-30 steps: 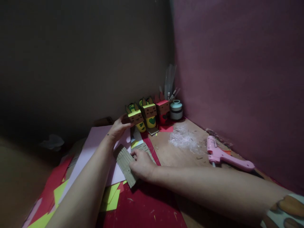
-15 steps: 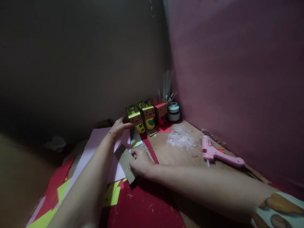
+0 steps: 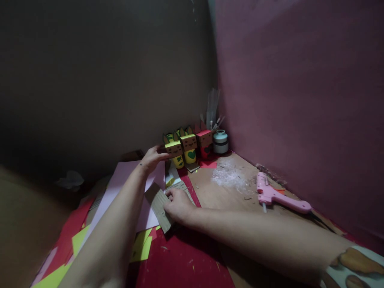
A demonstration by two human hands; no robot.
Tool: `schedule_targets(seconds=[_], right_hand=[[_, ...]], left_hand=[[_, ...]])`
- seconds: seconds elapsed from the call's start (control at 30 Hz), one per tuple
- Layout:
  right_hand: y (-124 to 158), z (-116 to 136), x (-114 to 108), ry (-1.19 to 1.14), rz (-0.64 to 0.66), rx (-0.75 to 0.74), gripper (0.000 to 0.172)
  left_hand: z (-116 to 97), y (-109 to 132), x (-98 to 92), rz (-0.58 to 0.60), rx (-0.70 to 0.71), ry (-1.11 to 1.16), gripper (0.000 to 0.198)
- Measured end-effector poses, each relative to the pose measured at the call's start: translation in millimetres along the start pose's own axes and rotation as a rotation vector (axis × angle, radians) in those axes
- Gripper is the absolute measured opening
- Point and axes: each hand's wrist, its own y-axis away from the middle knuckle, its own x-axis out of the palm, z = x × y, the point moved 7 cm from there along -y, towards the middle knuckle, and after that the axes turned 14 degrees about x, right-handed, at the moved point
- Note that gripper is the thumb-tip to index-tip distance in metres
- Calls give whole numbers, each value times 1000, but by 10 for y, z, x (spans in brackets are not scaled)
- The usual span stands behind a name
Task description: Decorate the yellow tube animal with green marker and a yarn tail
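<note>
My left hand (image 3: 154, 159) grips the left side of a yellow paper figure (image 3: 174, 151) with a brown boxy face and pointed ears; its thumb is in front and the other fingers are partly hidden. A second yellow figure (image 3: 189, 146) with a green heart and a red figure (image 3: 205, 142) stand beside it in a row. Nearer to me, my right hand (image 3: 180, 206) is closed on the edge of a ribbed piece of cardboard (image 3: 158, 204), which is tilted above a pink sheet (image 3: 111, 188). Another corrugated piece (image 3: 183, 186) lies just behind that hand.
A pink glue gun (image 3: 279, 196) lies at the right by the purple wall. Clear stringy scraps (image 3: 229, 176) are on the brown table. A pale blue jar (image 3: 220, 141) and clear sticks (image 3: 212, 106) stand in the corner. Yellow paper pieces (image 3: 144, 246) and red paper lie at the left.
The left yellow figure has shifted slightly right and stands straighter, with my left hand still at it. My right hand and the cardboard have hardly moved. The view has shifted a little.
</note>
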Motion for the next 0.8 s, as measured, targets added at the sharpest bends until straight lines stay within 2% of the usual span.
schedule_targets(seconds=[0.3,0.53,0.67,0.8], right_hand=[[25,2,-7,11,16,23,31],[0,-11,-16,10,-9,15,34],[6,-10,-28,7,-8,20,33],[29,7,-50,-9,6,24,19]], left_hand=[[-3,75,57,5,-44,0,32],[-75,225,0,-10,-74,-7,33],[-116,295,-52,-57,-113,-18,34],[-152,354,-83,-125,-164,-32,36]])
